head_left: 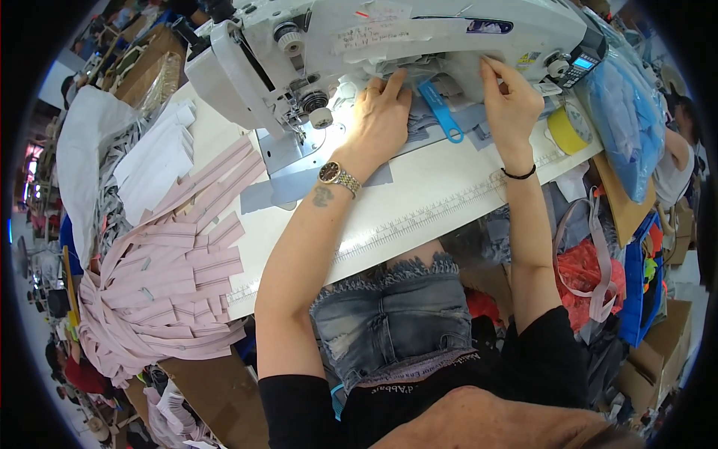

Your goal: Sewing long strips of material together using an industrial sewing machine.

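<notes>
My left hand (380,118) reaches under the arm of the white sewing machine (441,34), its fingers stretched out and slightly apart over grey fabric pieces (422,123). What lies under its fingertips is partly hidden. My right hand (514,97) is raised against the machine's body, thumb and forefinger pinched together; whether something thin is between them I cannot make out. Between my hands, a blue flat tool with a ring-shaped end (443,114) rests on the grey pieces. A grey-blue strip (288,188) lies in front of the metal needle plate (278,153).
Pink strips with zips (172,277) spread over the table's left side and hang off it, near white pieces (153,161). A yellow tape roll (570,129) and a blue plastic bag (621,112) sit at the right. A printed ruler (419,217) runs along the table's front edge.
</notes>
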The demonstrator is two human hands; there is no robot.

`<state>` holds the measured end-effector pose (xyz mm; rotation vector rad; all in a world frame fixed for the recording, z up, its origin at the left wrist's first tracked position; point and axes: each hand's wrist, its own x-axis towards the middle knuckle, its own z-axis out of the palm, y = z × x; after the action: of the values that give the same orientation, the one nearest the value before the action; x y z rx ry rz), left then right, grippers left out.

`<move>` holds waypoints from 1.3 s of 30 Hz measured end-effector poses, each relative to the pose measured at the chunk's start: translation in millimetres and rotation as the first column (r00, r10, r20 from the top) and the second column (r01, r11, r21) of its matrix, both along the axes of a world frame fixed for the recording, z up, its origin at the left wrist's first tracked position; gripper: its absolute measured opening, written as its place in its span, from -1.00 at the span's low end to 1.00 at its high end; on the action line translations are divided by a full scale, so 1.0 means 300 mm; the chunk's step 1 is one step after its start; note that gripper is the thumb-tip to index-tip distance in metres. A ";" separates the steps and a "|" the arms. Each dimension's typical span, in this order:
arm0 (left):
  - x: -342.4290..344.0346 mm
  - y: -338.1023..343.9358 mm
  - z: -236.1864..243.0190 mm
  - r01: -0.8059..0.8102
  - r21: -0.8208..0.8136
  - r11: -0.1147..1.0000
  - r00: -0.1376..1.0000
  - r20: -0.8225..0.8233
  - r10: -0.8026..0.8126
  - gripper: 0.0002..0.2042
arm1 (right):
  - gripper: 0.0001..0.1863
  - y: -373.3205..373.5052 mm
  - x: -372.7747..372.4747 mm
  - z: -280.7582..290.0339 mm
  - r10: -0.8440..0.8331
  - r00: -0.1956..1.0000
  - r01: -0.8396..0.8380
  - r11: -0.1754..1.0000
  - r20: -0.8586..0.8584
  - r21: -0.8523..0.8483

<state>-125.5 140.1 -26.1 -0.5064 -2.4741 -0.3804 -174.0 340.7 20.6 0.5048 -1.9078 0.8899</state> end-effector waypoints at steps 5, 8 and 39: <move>-0.009 0.004 0.004 0.003 -0.036 0.999 0.991 0.133 0.002 -0.61 | -0.90 0.017 -0.001 0.007 0.040 0.995 -0.028 0.991 0.089 -0.131; -0.004 0.003 0.008 -0.011 -0.043 0.999 0.989 0.148 0.017 -0.62 | -0.89 0.026 0.027 0.034 0.181 0.955 -0.094 0.936 0.233 -0.339; -0.023 0.025 0.014 0.001 0.008 1.000 0.988 0.154 -0.002 -0.72 | -0.83 0.803 -0.194 0.524 0.317 0.892 -0.423 0.336 -0.322 -0.841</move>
<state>-132.2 147.4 -22.0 -0.4926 -2.6194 -0.4450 -232.4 581.7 177.7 0.2827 -0.9218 1.9900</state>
